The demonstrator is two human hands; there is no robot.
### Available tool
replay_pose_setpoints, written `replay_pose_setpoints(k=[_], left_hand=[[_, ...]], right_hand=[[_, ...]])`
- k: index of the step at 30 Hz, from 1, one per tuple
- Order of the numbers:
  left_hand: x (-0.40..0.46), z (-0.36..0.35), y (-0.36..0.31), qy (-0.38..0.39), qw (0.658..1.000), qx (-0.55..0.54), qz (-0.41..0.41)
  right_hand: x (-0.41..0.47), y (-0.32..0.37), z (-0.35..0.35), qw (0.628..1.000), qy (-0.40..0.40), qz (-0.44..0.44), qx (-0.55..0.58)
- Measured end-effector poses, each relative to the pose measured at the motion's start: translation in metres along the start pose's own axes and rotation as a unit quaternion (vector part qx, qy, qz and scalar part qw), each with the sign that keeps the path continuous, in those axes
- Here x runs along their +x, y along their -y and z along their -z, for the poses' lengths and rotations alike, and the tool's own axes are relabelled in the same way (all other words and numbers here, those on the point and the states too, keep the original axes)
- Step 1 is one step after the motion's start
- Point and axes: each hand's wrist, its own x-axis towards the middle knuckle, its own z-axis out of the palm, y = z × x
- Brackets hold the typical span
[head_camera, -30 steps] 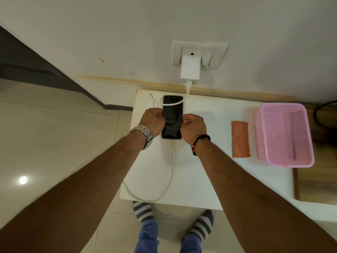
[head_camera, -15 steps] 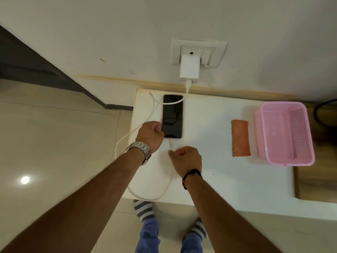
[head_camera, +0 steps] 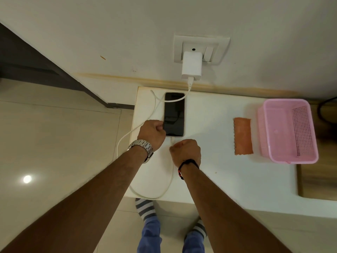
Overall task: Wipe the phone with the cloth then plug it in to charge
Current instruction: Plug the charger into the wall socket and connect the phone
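Observation:
A dark-screened phone [head_camera: 174,114] lies flat on the white table [head_camera: 215,176], near its far left corner. A white cable [head_camera: 169,187] runs from the white charger [head_camera: 191,67] in the wall socket, crosses the phone's top, loops off the table's left edge and comes back to the phone's near end. My left hand [head_camera: 152,133] is curled against the phone's near left corner, fingers on its edge. My right hand [head_camera: 186,152] is closed just below the phone, fingertips pinched at the cable by the plug. The folded orange cloth [head_camera: 243,136] lies to the right, untouched.
A pink plastic basket [head_camera: 288,132] stands beside the cloth at the right. A wooden surface [head_camera: 317,181] adjoins the table's right side. The wall rises directly behind the table. My socked feet [head_camera: 145,209] are under the near edge, on tiled floor.
My right hand left the phone's right side and came back to the cable below it. My left hand slid to the near left corner. The phone itself has stayed put.

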Motion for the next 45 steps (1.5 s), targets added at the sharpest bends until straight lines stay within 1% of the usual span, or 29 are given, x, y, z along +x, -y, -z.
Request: replay_pose_setpoints(k=[4, 10, 15, 18, 21, 24, 26, 28, 31, 34, 40, 42, 45], left_hand=[[0.000, -0.001, -0.001, 0.009, 1.000, 0.005, 0.001], [-0.004, -0.001, -0.003, 0.013, 1.000, 0.008, 0.000], [-0.006, 0.001, -0.002, 0.026, 1.000, 0.016, -0.002], [-0.008, 0.003, -0.002, 0.036, 0.999, -0.006, 0.008], [-0.010, 0.005, 0.005, 0.023, 0.999, -0.030, 0.022], [-0.012, 0.006, 0.006, 0.009, 1.000, 0.003, -0.002], [-0.012, 0.003, -0.001, 0.016, 0.999, 0.045, -0.027], [-0.009, -0.002, -0.009, 0.015, 0.996, 0.082, -0.035], [-0.001, -0.008, -0.021, -0.015, 0.996, 0.087, -0.008], [0.012, -0.005, -0.023, -0.057, 0.996, 0.048, 0.040], [0.025, 0.005, -0.017, 0.005, 0.992, 0.003, 0.125], [0.025, 0.005, -0.017, 0.015, 0.993, 0.001, 0.120], [0.023, 0.004, -0.018, -0.005, 0.994, 0.026, 0.108]], right_hand=[[0.003, 0.001, 0.000, 1.000, -0.014, -0.005, 0.023], [0.004, -0.001, 0.002, 0.999, -0.014, -0.008, 0.038], [0.002, -0.001, 0.003, 0.999, 0.003, -0.006, 0.039], [0.002, -0.004, 0.006, 0.999, 0.013, -0.001, 0.040], [0.001, -0.010, 0.009, 0.999, 0.023, -0.002, 0.037], [-0.001, -0.012, 0.009, 0.999, 0.024, 0.005, 0.025], [-0.002, -0.010, 0.009, 1.000, 0.014, 0.004, 0.023], [-0.002, -0.008, 0.008, 1.000, 0.005, -0.003, 0.027], [-0.003, -0.007, 0.006, 1.000, 0.003, -0.005, 0.025], [-0.002, -0.007, 0.006, 1.000, 0.000, -0.005, 0.020], [0.001, -0.009, 0.005, 1.000, 0.005, -0.004, 0.010], [0.001, -0.009, 0.004, 1.000, 0.004, -0.001, 0.008], [0.002, -0.009, 0.004, 1.000, 0.002, 0.000, 0.013]])
